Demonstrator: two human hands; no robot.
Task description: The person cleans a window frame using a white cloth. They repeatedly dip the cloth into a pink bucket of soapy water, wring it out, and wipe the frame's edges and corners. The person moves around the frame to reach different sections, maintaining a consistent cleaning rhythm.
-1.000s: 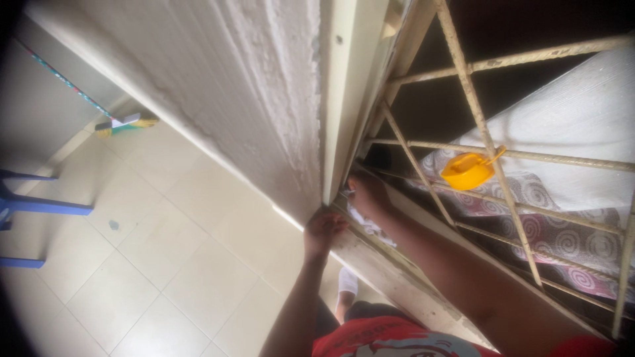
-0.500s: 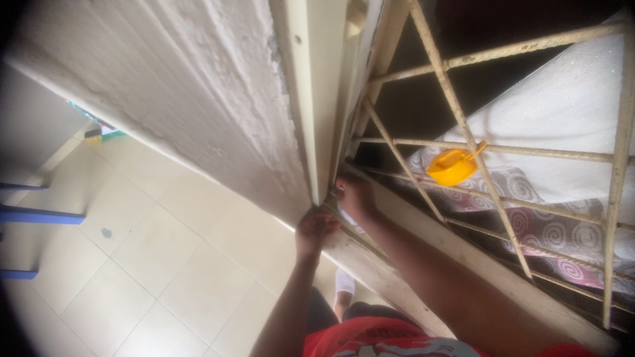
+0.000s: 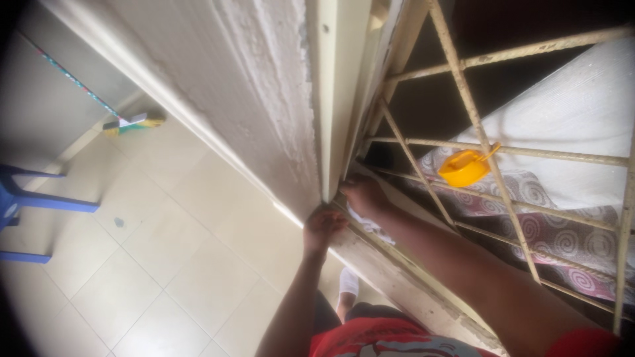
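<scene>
Hands barely shift since a second ago. Right hand [image 3: 362, 196] still presses a white cloth [image 3: 368, 223] on the sill [image 3: 397, 264] by the frame [image 3: 334, 99]; left hand [image 3: 323, 228] grips the sill edge, fingers curled. Wiping seems ongoing at this corner.

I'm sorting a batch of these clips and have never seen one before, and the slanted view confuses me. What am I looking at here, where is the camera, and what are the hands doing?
The camera sits on a person's head and looks down, so the room appears tilted. The two bare arms coming up from the bottom edge are that person's own. The right hand presses a white cloth against the bottom of a window frame, beside a metal window grille. The left hand rests on the wall edge just below the frame. Behind the grille lie a patterned fabric and a yellow plastic scoop. Below is a tiled floor, with a blue chair at the left.
</scene>
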